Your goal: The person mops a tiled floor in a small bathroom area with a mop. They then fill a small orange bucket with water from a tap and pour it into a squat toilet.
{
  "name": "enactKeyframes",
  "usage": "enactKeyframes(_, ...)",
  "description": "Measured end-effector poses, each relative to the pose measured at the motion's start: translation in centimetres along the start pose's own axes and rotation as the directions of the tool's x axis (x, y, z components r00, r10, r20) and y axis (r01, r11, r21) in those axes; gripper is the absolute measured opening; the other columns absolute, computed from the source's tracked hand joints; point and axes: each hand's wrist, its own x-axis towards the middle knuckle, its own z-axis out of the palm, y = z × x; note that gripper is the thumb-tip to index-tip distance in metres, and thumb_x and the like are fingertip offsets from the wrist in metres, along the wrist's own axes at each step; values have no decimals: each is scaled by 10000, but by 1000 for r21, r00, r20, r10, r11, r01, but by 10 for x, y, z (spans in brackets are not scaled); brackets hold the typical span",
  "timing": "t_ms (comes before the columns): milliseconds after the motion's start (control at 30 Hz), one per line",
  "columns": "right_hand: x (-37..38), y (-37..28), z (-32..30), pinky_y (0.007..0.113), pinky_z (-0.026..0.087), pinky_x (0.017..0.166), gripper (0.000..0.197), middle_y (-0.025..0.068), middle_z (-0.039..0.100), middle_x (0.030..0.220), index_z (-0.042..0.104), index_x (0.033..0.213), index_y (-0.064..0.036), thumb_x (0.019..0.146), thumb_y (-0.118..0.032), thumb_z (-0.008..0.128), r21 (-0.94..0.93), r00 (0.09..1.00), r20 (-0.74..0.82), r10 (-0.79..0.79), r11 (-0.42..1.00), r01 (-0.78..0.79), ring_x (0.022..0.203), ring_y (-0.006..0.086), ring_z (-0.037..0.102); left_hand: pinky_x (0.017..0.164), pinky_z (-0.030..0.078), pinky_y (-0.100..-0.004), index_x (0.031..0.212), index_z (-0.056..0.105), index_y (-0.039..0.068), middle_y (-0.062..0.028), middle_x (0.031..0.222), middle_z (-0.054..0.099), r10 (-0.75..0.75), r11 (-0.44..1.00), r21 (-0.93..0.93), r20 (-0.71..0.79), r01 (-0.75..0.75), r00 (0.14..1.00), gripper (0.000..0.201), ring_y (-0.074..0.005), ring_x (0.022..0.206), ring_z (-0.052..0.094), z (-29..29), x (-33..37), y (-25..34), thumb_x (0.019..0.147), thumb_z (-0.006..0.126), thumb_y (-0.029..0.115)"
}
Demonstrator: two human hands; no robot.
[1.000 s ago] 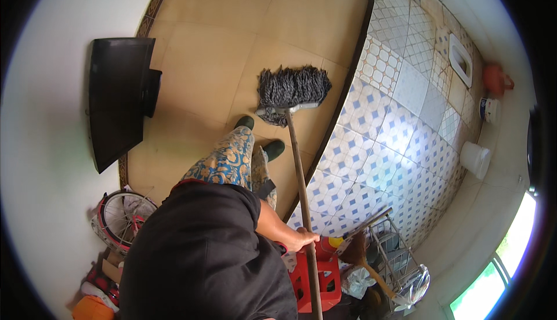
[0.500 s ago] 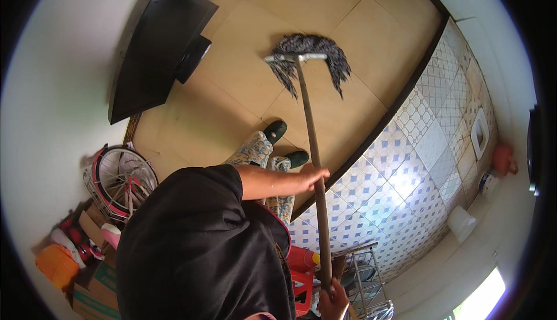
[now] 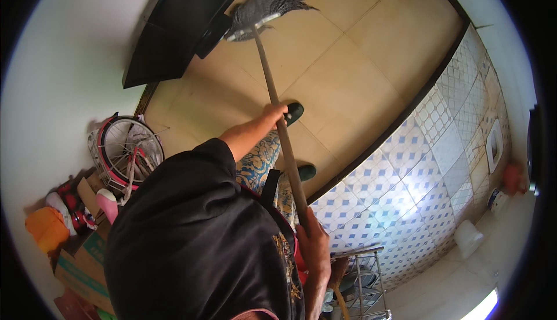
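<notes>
A mop with a long wooden handle (image 3: pixel 270 76) slants across the view, its grey string head (image 3: pixel 267 10) resting on the tan tiled floor at the far left of centre. My left hand (image 3: pixel 275 114) is wrapped round the middle of the handle, above my dark green shoe (image 3: pixel 295 112). Lower down, close to my body, my right hand (image 3: pixel 313 237) grips the same handle near its end. The left tip of the mop head lies beside the base of a black flat screen (image 3: pixel 183 27).
Against the left wall stand a bicycle (image 3: pixel 125 150) and a cardboard box (image 3: pixel 88 266). A dark threshold (image 3: pixel 380 131) divides the tan floor from blue-and-white patterned tiles (image 3: pixel 383 178). A metal rack (image 3: pixel 365 279) stands at the near right, a squat toilet (image 3: pixel 494 145) farther off.
The mop head has swept left and farther away, to the screen's base. Both hands have moved forward and left with the handle, and my left foot has stepped forward.
</notes>
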Motion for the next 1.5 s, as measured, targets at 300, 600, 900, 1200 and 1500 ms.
enactKeyframes(300,-238,135,-98,225,454,534,318,106,570,821,481,1051,51,749,-42,511,109,915,-222,337,941,-320,665,123,540,310,332,-312,680,476,17,-109,505,509,-336,940,29,231,339,913,132,-196,422,522,128,-200,-208,685,509,145)
enactKeyframes(600,-311,75,-157,230,435,479,270,118,569,758,467,1030,31,778,-54,508,309,482,-720,500,852,-422,583,149,534,378,306,-204,743,505,106,-81,678,603,-476,782,121,750,612,459,180,-101,518,528,131,-257,-230,697,605,248)
enactKeyframes(900,-157,-22,-113,218,446,446,254,112,564,789,498,976,65,743,-37,497,256,755,-547,362,931,-260,640,131,550,303,274,-212,691,453,112,-131,645,581,-246,800,-230,717,554,653,165,-118,399,455,17,-168,-124,718,575,220)
enactKeyframes(1200,-29,-79,22,223,413,472,264,84,584,790,559,908,-9,650,43,582,52,997,-75,16,999,-12,524,96,517,450,384,-323,794,405,126,-41,628,466,-139,753,-605,236,257,962,257,-167,550,504,-162,-67,-108,660,601,225)
enactKeyframes(1500,-33,-88,24,306,462,663,289,181,583,838,571,777,9,616,-212,663,340,913,51,-405,867,366,745,235,587,479,385,-321,750,375,115,-78,613,444,-186,636,-707,249,309,951,203,-181,516,441,-187,-75,-154,684,558,171)
